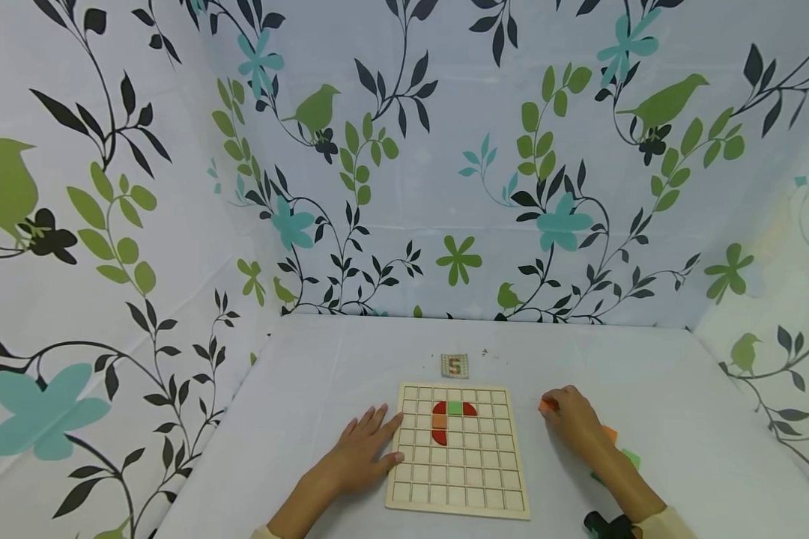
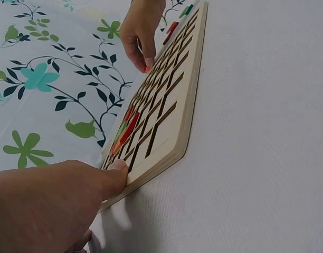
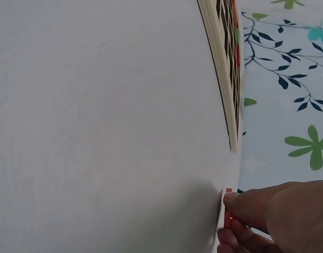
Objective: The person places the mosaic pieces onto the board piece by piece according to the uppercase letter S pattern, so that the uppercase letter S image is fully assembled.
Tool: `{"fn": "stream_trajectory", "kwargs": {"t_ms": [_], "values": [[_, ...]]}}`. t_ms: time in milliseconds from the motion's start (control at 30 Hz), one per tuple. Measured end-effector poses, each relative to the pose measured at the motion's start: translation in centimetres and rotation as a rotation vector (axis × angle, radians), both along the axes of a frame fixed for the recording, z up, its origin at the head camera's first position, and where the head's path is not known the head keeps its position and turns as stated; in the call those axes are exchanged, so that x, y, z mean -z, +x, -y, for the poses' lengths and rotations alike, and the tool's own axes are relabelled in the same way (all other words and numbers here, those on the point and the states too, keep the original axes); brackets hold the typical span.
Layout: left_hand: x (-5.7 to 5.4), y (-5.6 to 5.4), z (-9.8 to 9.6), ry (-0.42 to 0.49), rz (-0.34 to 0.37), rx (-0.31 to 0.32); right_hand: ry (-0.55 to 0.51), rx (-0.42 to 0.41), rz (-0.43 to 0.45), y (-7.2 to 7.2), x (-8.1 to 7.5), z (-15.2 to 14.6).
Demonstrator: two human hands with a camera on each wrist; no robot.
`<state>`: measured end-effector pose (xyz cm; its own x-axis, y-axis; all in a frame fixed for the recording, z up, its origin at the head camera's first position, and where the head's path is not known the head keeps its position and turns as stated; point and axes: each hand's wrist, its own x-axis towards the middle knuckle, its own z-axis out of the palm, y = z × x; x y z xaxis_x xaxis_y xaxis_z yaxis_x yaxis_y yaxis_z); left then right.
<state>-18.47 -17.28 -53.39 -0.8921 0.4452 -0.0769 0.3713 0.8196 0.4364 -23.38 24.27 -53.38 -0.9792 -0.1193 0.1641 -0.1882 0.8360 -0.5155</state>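
A wooden grid board (image 1: pixel 480 474) lies on the white table, with red, green and orange tiles in its upper cells. Red rounded tiles flank a green square tile (image 1: pixel 455 408) in one row. Below the left one sit an orange square tile (image 1: pixel 439 421) and another red rounded tile (image 1: pixel 440 437). My left hand (image 1: pixel 353 457) rests with spread fingers at the board's left edge, its thumb on the rim in the left wrist view. To the right of the board, my right hand (image 1: pixel 573 419) pinches an orange tile (image 3: pixel 228 192) between thumb and fingers, close over the table.
Behind the board lies a small card (image 1: pixel 455 365) with a brown figure on it. Loose orange (image 1: pixel 610 433) and green pieces (image 1: pixel 631 457) lie partly under the right forearm. A dark object (image 1: pixel 608 525) is by the right sleeve. Patterned cloth (image 1: pixel 404 187) surrounds the table.
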Motion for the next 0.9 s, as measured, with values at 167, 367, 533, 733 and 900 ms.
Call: {"fn": "stream_trajectory", "kwargs": {"t_ms": [167, 367, 533, 733, 900], "values": [[0.1, -0.1, -0.1, -0.004, 0.000, 0.000, -0.013, 0.013, 0.019, 0.1, -0.7, 1.9], [0.3, -0.2, 0.0, -0.003, 0.003, -0.005, -0.026, -0.043, 0.014, 1.1, -1.3, 5.6], [0.3, -0.2, 0.0, -0.013, -0.002, -0.006, -0.079, -0.170, 0.036, 2.2, -0.7, 8.9], [0.3, -0.1, -0.1, -0.001, 0.004, -0.011, -0.120, -0.370, 0.015, 3.2, 0.0, 11.3], [0.1, -0.1, -0.1, 0.005, 0.003, -0.007, -0.098, -0.423, -0.015, 3.2, 0.1, 12.0]]}}
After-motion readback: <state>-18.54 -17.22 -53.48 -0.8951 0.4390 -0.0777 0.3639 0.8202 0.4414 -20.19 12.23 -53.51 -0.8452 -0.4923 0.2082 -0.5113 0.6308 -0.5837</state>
